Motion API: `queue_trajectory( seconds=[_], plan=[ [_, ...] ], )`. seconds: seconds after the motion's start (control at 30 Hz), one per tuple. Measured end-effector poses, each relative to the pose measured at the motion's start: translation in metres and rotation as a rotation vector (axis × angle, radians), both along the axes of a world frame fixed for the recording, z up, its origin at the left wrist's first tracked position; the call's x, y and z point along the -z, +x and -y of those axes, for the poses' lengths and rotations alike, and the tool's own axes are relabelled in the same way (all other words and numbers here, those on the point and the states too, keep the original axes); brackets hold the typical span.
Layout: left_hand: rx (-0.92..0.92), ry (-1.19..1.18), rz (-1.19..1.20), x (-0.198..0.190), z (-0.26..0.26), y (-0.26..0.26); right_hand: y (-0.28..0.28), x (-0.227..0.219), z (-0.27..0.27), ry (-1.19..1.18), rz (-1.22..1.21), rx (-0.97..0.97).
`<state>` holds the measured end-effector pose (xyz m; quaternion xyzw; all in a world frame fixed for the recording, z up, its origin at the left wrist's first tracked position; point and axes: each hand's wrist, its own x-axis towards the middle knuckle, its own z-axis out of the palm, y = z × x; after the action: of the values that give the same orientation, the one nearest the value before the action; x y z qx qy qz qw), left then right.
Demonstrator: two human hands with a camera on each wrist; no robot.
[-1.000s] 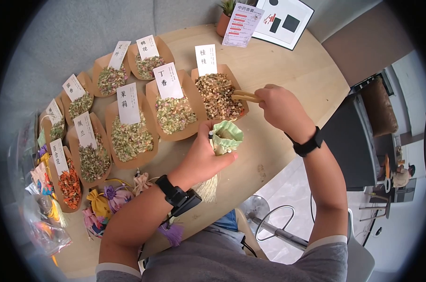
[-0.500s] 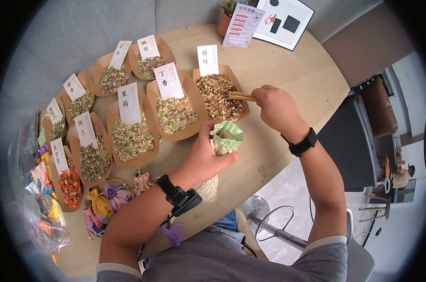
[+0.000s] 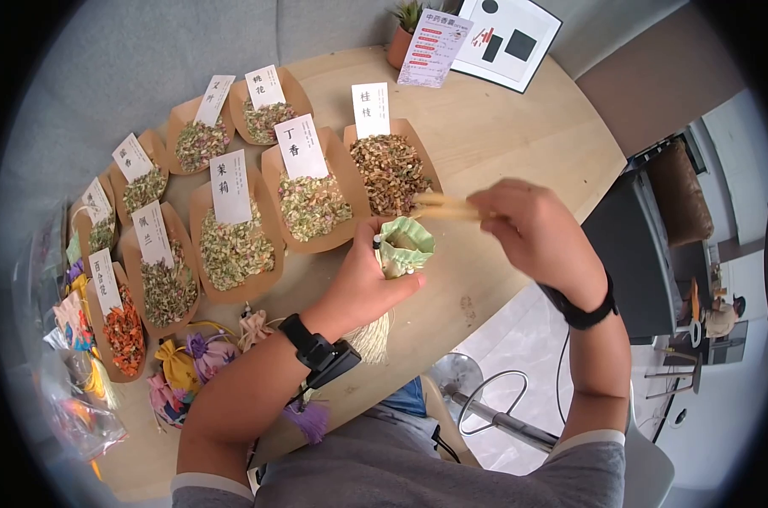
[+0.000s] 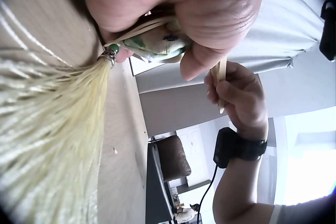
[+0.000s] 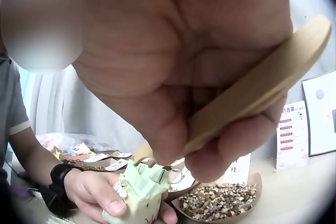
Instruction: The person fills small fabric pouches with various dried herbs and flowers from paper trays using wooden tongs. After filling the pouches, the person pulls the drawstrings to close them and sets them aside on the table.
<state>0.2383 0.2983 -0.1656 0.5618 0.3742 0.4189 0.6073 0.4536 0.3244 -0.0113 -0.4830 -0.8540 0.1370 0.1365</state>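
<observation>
My left hand grips a small pale green drawstring pouch, its ruffled mouth held upward. A cream tassel hangs from the pouch beneath the hand. In my right hand is a pair of light wooden tongs, pinched between thumb and fingers. Their tips lie just above and right of the pouch mouth, near the front edge of a brown paper tray. That tray holds brown chopped herbs and a white label card. What the tips hold is too blurred to make out.
Several more paper trays of dried herbs, each with a label card, stand to the left. Colourful pouches lie at the front left. A leaflet, potted plant and framed picture stand at the back.
The right hand has drawn the tongs out of the brown herbs and toward the pouch, coming lower and closer to the body. The left hand with the pouch has barely moved.
</observation>
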Motion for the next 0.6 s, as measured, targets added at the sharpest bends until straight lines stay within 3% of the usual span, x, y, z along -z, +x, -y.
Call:
queue_trajectory(
  seconds=[0.1,0.3,0.6],
  plan=[
    [0.001,-0.002,-0.016,-0.002,0.001,0.000,0.002,0.026,-0.033,0.183,0.050,0.015],
    [0.012,-0.029,0.005,-0.004,0.001,-0.001,-0.005,0.073,-0.085,0.269,0.231,0.029],
    [0.023,-0.043,0.040,-0.003,0.001,0.000,-0.006,0.089,-0.088,0.264,0.285,0.025]
  ],
)
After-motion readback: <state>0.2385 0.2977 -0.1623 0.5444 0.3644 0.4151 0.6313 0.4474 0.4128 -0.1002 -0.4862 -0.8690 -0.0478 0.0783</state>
